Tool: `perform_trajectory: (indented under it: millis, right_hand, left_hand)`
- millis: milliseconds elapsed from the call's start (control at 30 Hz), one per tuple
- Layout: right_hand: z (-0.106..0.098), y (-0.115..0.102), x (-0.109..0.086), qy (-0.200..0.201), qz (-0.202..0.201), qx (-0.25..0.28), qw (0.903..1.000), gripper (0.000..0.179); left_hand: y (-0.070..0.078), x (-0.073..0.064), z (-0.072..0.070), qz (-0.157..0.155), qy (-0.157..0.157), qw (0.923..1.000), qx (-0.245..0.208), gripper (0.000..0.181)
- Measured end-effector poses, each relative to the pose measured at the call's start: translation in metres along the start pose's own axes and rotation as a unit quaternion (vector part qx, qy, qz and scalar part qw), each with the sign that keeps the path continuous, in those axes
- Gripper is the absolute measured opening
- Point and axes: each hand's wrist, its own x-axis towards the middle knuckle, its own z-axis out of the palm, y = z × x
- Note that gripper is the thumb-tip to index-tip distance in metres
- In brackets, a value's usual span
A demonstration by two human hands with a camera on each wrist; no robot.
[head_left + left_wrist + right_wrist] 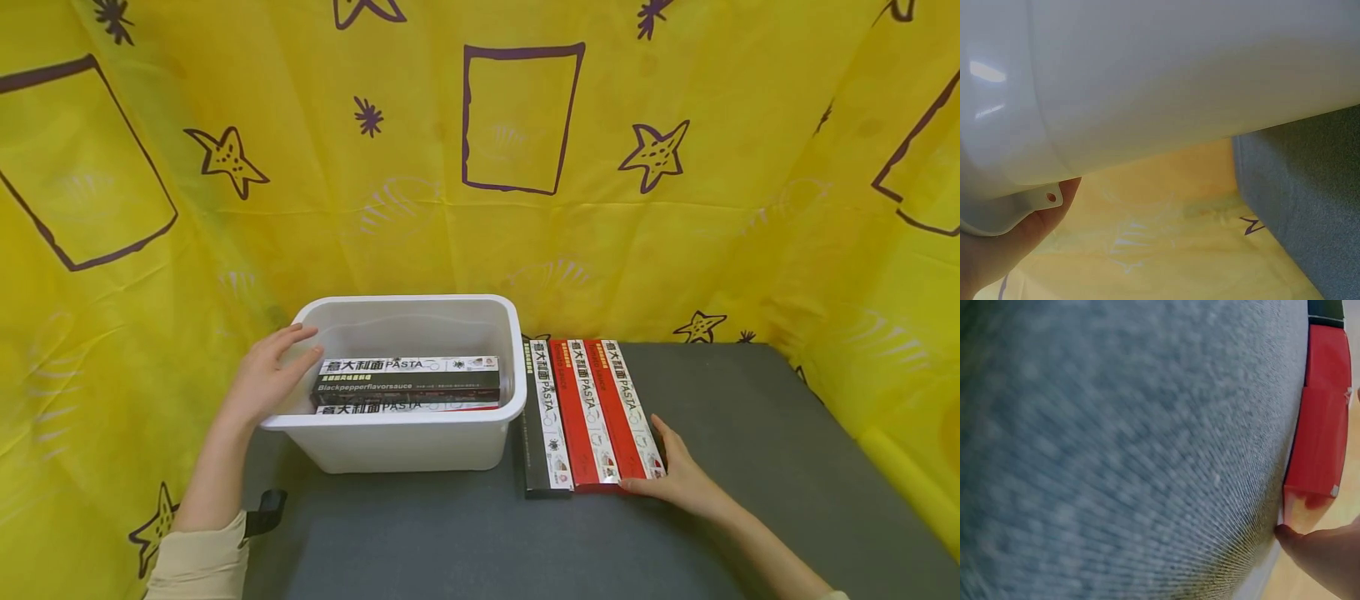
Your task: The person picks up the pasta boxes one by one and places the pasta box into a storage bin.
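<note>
At the left end of a white plastic bin, my left hand rests by the rim with its fingers extended over it. In the left wrist view, part of that hand shows beside the rim's holed tab. Inside the bin lie a black pasta box and another pasta box partly hidden in front. My right hand is spread around the near right corner of the rightmost red pasta box, thumb at its near end and fingers along its right side.
Left of that box lie another red pasta box and a black pasta box, side by side on the dark grey table. The bin stands close on their left. A yellow patterned cloth hangs behind and at both sides.
</note>
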Motion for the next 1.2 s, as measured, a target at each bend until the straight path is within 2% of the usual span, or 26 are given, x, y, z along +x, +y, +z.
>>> perform_trajectory:
  millis: [233,633,933,1200]
  right_hand:
    - [0.0055,0.0028,0.0002,0.002,-0.015,0.009,0.9998,0.119]
    - [0.0094,0.0061,0.0044,-0.020,-0.012,0.010,0.9997,0.125]
    - [0.0087,-0.0003,0.0035,-0.014,-0.042,0.028,0.9986,0.122]
    - [0.0094,0.0040,0.0044,0.007,-0.062,0.009,0.9980,0.117]
  left_hand:
    - [-0.0002,-0.0003,0.0003,-0.001,0.001,1.0000,-0.001,0.057]
    - [0.0017,-0.0009,0.0002,0.001,0.005,1.0000,-0.001,0.056]
    - [-0.0006,-0.0015,-0.0001,-0.006,0.003,1.0000,0.002,0.057]
    - [0.0012,-0.0018,-0.0004,-0.004,0.002,1.0000,0.002,0.057]
